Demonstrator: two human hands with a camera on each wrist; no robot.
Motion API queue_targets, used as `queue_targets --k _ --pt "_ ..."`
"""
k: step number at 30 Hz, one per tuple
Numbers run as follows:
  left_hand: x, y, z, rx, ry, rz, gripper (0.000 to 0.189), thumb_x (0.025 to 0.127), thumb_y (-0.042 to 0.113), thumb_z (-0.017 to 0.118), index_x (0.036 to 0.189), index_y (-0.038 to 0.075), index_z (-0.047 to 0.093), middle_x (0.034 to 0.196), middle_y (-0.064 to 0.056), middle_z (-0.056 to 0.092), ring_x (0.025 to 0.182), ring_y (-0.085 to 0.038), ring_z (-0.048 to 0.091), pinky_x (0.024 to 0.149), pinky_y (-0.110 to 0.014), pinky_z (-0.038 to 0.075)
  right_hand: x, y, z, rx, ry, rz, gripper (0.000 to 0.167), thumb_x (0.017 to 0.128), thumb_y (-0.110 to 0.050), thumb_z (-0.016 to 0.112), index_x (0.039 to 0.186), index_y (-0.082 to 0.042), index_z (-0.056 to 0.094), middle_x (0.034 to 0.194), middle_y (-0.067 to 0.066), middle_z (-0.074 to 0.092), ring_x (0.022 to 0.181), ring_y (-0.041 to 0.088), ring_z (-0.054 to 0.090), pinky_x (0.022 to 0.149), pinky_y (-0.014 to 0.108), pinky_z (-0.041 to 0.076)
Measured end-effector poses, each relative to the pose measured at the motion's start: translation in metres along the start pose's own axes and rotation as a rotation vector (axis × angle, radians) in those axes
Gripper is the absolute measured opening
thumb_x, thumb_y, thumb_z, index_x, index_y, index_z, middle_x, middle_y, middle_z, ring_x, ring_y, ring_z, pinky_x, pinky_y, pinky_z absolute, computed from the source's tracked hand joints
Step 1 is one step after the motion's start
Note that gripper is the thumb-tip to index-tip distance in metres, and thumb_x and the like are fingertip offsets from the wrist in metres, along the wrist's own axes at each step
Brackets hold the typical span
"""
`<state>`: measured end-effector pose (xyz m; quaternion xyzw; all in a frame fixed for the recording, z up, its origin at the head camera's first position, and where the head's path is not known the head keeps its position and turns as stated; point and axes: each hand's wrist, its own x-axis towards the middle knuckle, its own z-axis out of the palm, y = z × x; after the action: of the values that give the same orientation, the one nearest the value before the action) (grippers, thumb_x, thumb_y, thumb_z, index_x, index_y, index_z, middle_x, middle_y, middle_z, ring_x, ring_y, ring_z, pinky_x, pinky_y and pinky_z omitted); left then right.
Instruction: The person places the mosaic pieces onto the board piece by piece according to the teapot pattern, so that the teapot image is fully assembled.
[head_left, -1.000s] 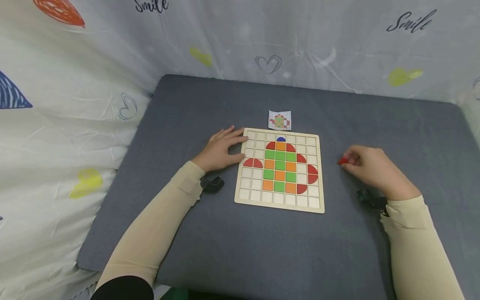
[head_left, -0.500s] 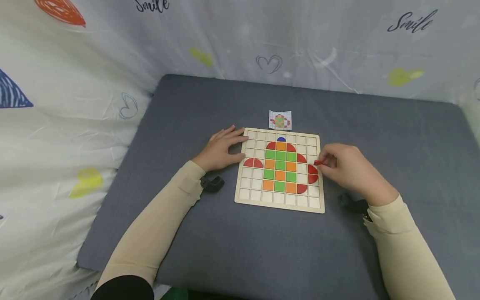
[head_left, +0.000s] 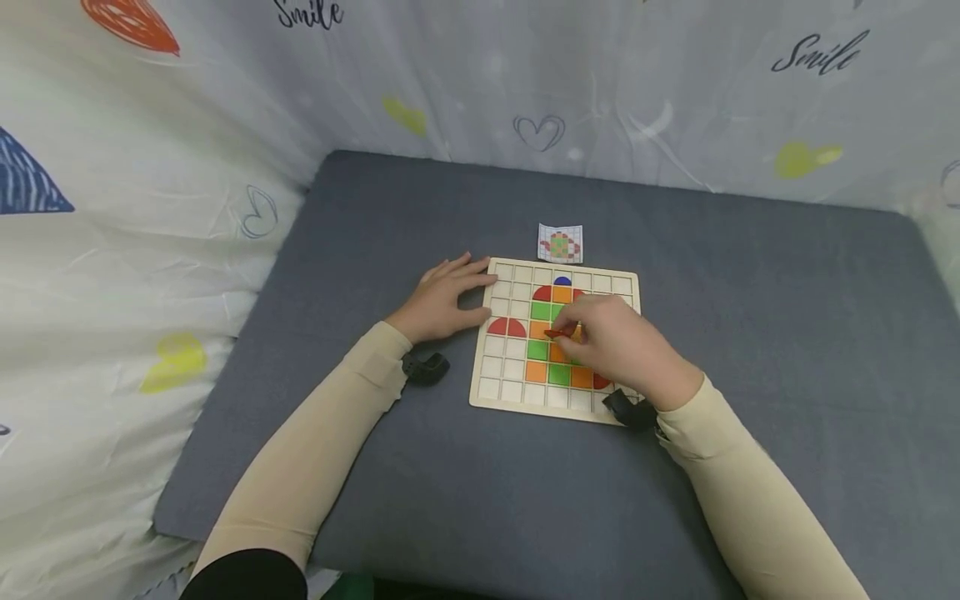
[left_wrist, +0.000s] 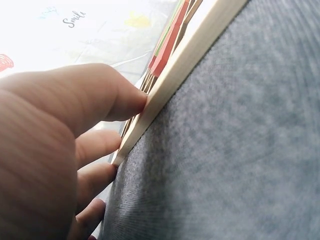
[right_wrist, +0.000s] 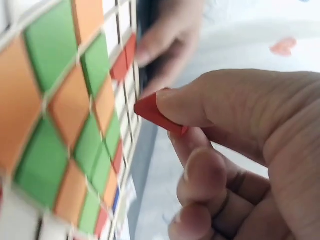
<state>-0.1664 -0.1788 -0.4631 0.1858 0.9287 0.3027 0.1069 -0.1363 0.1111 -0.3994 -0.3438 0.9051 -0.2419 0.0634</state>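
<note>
A wooden grid board (head_left: 480, 379) lies on the table, with green and orange square tiles (head_left: 536, 350) in its middle columns. Two red quarter-round tiles (head_left: 507, 327) sit side by side near its left edge, and a blue half-round tile (head_left: 562, 282) tops the pattern. My left hand (head_left: 438, 304) rests along the board's left edge; its thumb and spread fingers touch the rim (left_wrist: 165, 87). Between thumb and forefinger, my right hand (head_left: 622, 346) pinches a red tile (right_wrist: 152, 112) above the board. That hand hides much of the board's right side in the head view.
Behind the board lies a small card (head_left: 560, 243) printed with a red, green and orange gridded pattern. Grey cloth covers the table (head_left: 450, 492). A white patterned curtain (head_left: 465, 75) hangs along the back and left.
My right hand has carried the red tile leftward, from the table right of the board to over the board's middle. The left hand has stayed at the board's edge.
</note>
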Motion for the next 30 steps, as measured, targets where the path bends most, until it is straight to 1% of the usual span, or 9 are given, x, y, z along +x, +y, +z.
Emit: queue_targets --k 5,8,12,17,20,23,27,30 --pt "0.000 0.000 0.002 0.003 0.004 0.003 0.064 0.100 0.040 0.067 0.158 0.019 0.051 0.172 0.000 0.030 0.164 -0.023 0.012 0.133 -0.050 0.003 0.013 -0.014 0.015 0.002 -0.008 -0.026 0.001 0.091 -0.009 0.078 0.090 -0.008 0.077 0.081 -0.003 0.070 0.076 0.016 0.062 0.071 0.034 0.056" --pt "0.002 0.000 0.004 0.013 0.000 0.009 0.063 0.100 0.041 0.067 0.158 0.019 0.052 0.172 0.000 0.031 0.163 -0.024 0.012 0.133 -0.051 0.004 0.017 -0.019 0.022 0.004 -0.037 -0.016 0.005 0.091 -0.007 0.076 0.088 -0.010 0.075 0.080 -0.004 0.067 0.076 0.016 0.060 0.069 0.032 0.055" --pt "0.003 0.002 0.007 0.016 -0.005 0.013 0.062 0.101 0.042 0.066 0.157 0.020 0.053 0.172 0.000 0.031 0.163 -0.023 0.013 0.133 -0.051 0.004 0.019 -0.022 0.030 -0.015 -0.071 -0.006 0.011 0.091 -0.008 0.077 0.084 -0.013 0.072 0.078 -0.005 0.065 0.072 0.015 0.058 0.067 0.031 0.053" --pt "0.005 0.004 0.006 0.013 -0.001 0.021 0.062 0.101 0.042 0.067 0.157 0.019 0.053 0.172 0.000 0.031 0.163 -0.023 0.014 0.133 -0.050 0.005 0.020 -0.023 0.037 -0.058 -0.062 -0.029 0.015 0.093 -0.011 0.079 0.081 -0.015 0.070 0.078 -0.005 0.061 0.066 0.012 0.054 0.060 0.027 0.049" --pt "0.005 0.004 0.005 0.016 0.000 0.019 0.062 0.101 0.041 0.067 0.157 0.019 0.053 0.172 0.000 0.032 0.163 -0.023 0.014 0.133 -0.050 0.005 0.020 -0.024 0.039 -0.073 -0.079 -0.070 0.010 0.093 -0.013 0.080 0.086 -0.014 0.075 0.081 -0.004 0.061 0.066 0.011 0.054 0.060 0.025 0.049" --pt "0.004 0.003 0.004 0.019 0.000 0.013 0.062 0.101 0.041 0.067 0.157 0.019 0.053 0.172 0.000 0.031 0.163 -0.023 0.013 0.133 -0.051 0.005 0.019 -0.025 0.038 -0.069 -0.112 -0.099 0.002 0.093 -0.013 0.081 0.092 -0.012 0.080 0.085 -0.003 0.065 0.071 0.011 0.057 0.064 0.026 0.052" --pt "0.003 0.001 0.002 0.022 0.002 0.007 0.062 0.101 0.042 0.066 0.158 0.019 0.052 0.172 0.001 0.030 0.163 -0.022 0.013 0.133 -0.050 0.004 0.019 -0.027 0.039 -0.067 -0.134 -0.116 0.008 0.093 -0.012 0.082 0.101 -0.009 0.083 0.092 0.000 0.069 0.078 0.014 0.063 0.072 0.028 0.057" --pt "0.001 -0.001 0.001 0.022 0.005 0.002 0.063 0.101 0.041 0.067 0.158 0.019 0.052 0.173 0.001 0.030 0.163 -0.022 0.012 0.133 -0.050 0.004 0.020 -0.028 0.042 -0.088 -0.135 -0.126 0.012 0.095 -0.013 0.080 0.105 -0.008 0.084 0.094 0.002 0.070 0.081 0.015 0.066 0.073 0.029 0.059"
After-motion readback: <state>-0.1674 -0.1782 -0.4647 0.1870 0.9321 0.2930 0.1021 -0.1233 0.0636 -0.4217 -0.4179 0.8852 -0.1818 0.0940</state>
